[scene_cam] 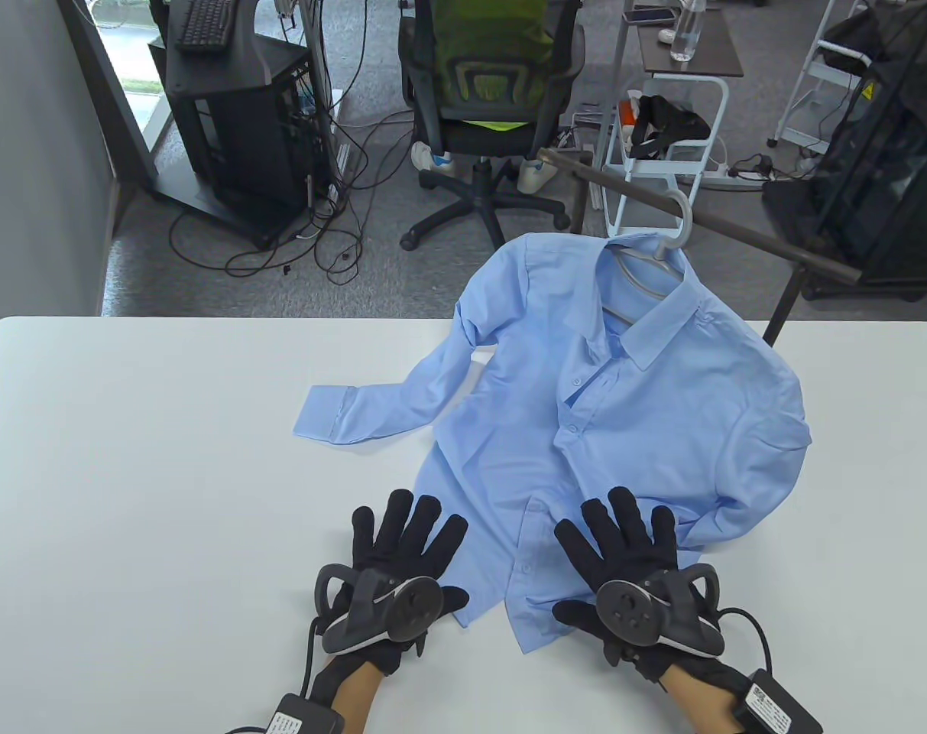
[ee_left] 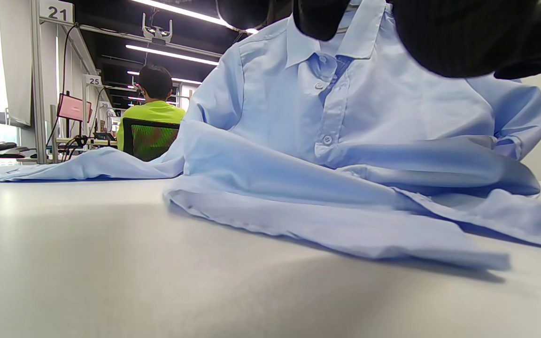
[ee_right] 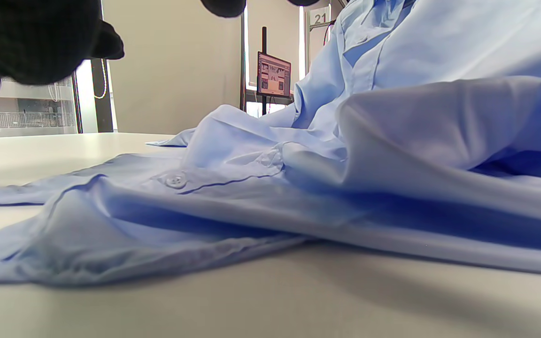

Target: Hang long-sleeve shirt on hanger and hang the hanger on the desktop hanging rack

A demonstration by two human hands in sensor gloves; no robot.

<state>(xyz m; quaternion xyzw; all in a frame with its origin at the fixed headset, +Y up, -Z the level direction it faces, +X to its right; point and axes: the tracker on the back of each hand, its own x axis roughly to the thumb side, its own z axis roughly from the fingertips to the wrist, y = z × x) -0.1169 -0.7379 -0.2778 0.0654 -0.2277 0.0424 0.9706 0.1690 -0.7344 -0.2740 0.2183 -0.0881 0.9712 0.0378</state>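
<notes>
A light blue long-sleeve shirt [scene_cam: 623, 397] hangs on a pale hanger [scene_cam: 666, 248] whose hook sits over the dark rail of the desktop rack [scene_cam: 746, 229]. The shirt's lower half trails down onto the white table [scene_cam: 127, 459], one sleeve stretched out to the left. My left hand [scene_cam: 406, 535] lies flat on the table with spread fingers at the shirt's left hem. My right hand [scene_cam: 623, 535] lies flat, fingers spread, on the hem of the shirt. Both wrist views show the shirt [ee_left: 327, 155] [ee_right: 345, 178] close up over the tabletop.
The rack's upright post [scene_cam: 784, 306] stands at the table's far right edge. Beyond the table are an office chair [scene_cam: 494, 99] with a person in a green top, a computer cabinet [scene_cam: 234, 115], floor cables and a white cart [scene_cam: 662, 145].
</notes>
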